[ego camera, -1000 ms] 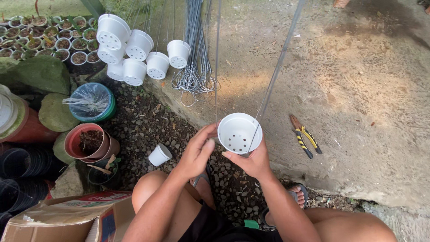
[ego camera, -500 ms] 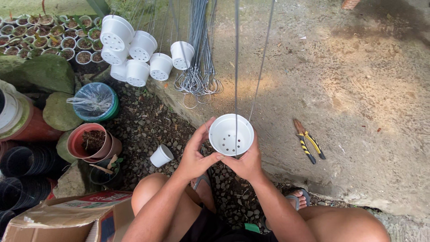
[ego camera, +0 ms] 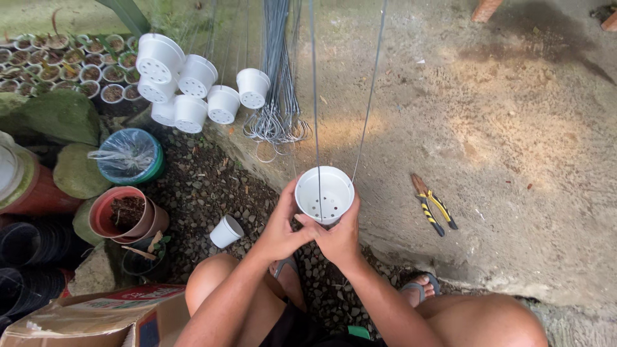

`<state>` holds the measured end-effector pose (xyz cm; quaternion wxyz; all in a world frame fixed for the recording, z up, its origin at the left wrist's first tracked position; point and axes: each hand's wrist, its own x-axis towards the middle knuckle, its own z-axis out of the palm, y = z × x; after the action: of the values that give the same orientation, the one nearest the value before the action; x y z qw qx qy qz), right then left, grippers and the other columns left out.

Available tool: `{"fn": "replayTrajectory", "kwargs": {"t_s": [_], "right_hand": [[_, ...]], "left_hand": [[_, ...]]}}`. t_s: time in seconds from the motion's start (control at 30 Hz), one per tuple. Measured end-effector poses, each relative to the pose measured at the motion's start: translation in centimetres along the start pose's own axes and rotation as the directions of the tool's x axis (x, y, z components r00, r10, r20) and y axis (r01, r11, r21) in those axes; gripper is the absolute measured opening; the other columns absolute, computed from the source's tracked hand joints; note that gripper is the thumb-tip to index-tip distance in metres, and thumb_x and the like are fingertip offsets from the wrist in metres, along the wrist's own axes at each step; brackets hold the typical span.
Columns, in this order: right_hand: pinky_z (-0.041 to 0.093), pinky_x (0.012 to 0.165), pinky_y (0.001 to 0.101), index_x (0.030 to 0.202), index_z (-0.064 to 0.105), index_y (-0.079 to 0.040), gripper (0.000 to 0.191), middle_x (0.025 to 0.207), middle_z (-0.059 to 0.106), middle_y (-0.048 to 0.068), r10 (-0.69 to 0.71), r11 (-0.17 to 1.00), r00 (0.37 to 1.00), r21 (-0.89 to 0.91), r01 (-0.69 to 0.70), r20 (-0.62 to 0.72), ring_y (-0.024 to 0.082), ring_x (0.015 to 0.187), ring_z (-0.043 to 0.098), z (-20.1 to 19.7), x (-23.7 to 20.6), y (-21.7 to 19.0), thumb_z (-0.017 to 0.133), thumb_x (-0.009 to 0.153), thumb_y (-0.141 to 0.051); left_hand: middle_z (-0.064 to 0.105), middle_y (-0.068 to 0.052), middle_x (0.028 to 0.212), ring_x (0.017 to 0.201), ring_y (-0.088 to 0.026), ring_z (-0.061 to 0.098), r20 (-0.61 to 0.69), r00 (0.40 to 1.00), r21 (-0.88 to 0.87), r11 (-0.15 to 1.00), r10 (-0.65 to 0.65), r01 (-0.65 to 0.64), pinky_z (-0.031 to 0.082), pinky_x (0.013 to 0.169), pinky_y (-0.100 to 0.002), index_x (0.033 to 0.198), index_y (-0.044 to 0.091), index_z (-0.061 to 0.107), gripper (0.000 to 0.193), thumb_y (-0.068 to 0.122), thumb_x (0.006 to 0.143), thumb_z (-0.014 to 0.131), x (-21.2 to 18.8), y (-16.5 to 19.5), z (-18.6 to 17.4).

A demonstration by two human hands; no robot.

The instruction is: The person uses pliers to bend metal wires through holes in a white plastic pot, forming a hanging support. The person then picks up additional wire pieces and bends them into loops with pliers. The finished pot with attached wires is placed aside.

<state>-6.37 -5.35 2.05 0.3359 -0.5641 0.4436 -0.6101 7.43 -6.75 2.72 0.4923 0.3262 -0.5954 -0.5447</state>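
Two hands held one white pot [ego camera: 324, 194] between them, above the knees. The left hand [ego camera: 281, 226] had its fingers [ego camera: 290, 199] curled on the near-left side of the pot, thumb at the lower edge. The right hand [ego camera: 339, 236] gripped from below and from the right, fingers pressed on the wall. Both hands were closed on the pot, not spread.

Compared with a second before, the pot had turned more upright, so its mouth and the holes in the bottom faced the camera. Two thin wires [ego camera: 315, 96] rose from the rim almost straight up; earlier only one slanted wire showed there. It seemed that the wires were now hooked on the rim and the pot was nearly hanging, but the hooks themselves were too small to tell.

Just right of the fingers, pliers [ego camera: 434, 205] with yellow-black handles lay on the concrete floor [ego camera: 514, 128]. Left of the fingers a small white cup [ego camera: 226, 231] lay on gravel [ego camera: 199, 186]. Beyond the fingers hung a bundle of wire hooks [ego camera: 277, 122] and a cluster of white pots [ego camera: 193, 87]. Further left stood a terracotta pot [ego camera: 122, 215], and nearer the body a cardboard box [ego camera: 96, 318].
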Motion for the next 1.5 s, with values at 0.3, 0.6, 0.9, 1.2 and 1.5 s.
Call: {"fn": "replayTrajectory", "kwargs": {"t_s": [0.3,0.6,0.9,1.2,1.5], "right_hand": [[0.057,0.096,0.0369,0.143,0.033,0.001,0.078,0.132,0.058,0.014,0.199,0.969,0.979,0.136,-0.204,0.047,0.022,0.119,0.063,0.6,2.1,-2.3,0.079,0.081,-0.008],[0.052,0.099,0.0374,0.14,0.039,0.0,0.081,0.127,0.065,0.014,0.285,0.953,0.947,0.061,-0.296,0.145,0.021,0.114,0.065,-0.4,-1.4,-6.1,0.087,0.076,-0.014],[0.048,0.105,0.0413,0.14,0.045,-0.004,0.077,0.133,0.065,0.014,0.378,0.894,0.844,0.086,-0.439,0.381,0.024,0.124,0.062,-2.7,-4.9,-3.6,0.086,0.076,-0.016],[0.045,0.11,0.0431,0.131,0.065,-0.013,0.043,0.141,0.065,0.008,0.619,0.743,0.621,-0.615,-0.265,0.481,0.024,0.132,0.06,-15.6,-1.3,-5.1,0.072,0.091,-0.028],[0.058,0.098,0.0326,0.133,0.063,0.003,0.033,0.118,0.073,0.013,-0.219,0.967,0.954,-0.088,0.241,0.205,0.017,0.111,0.071,-14.1,10.3,-23.7,0.057,0.106,-0.015]], "left_hand": [[0.05,-0.023,0.149,0.142,-0.03,0.048,-0.093,0.987,0.123,0.982,-0.134,0.145,0.04,0.117,-0.044,0.154,-0.003,0.027,0.113,0.022,0.067,0.094,3.0,2.1,1.6],[0.047,-0.023,0.155,0.145,-0.033,0.047,0.087,0.992,0.01,0.995,0.096,-0.098,0.039,0.118,-0.046,0.16,0.002,0.023,0.108,0.019,0.076,0.089,10.3,8.7,-0.9],[0.067,-0.011,0.12,0.102,-0.018,0.07,0.03,0.957,-0.227,0.935,0.288,-0.274,0.057,0.088,-0.031,0.153,0.002,0.041,0.061,0.044,0.109,0.046,20.9,20.7,-2.3],[0.043,0.002,0.063,0.048,-0.009,0.041,0.038,0.959,-0.245,0.933,0.282,-0.264,0.038,0.046,-0.025,0.131,0.0,0.056,0.055,0.046,0.112,0.033,16.1,18.2,3.6],[0.046,0.004,0.077,0.065,-0.004,0.04,0.2,0.95,-0.267,0.947,0.238,-0.181,0.035,0.057,-0.022,0.113,0.003,0.058,0.029,0.027,0.116,0.044,6.9,14.0,12.9]]}}
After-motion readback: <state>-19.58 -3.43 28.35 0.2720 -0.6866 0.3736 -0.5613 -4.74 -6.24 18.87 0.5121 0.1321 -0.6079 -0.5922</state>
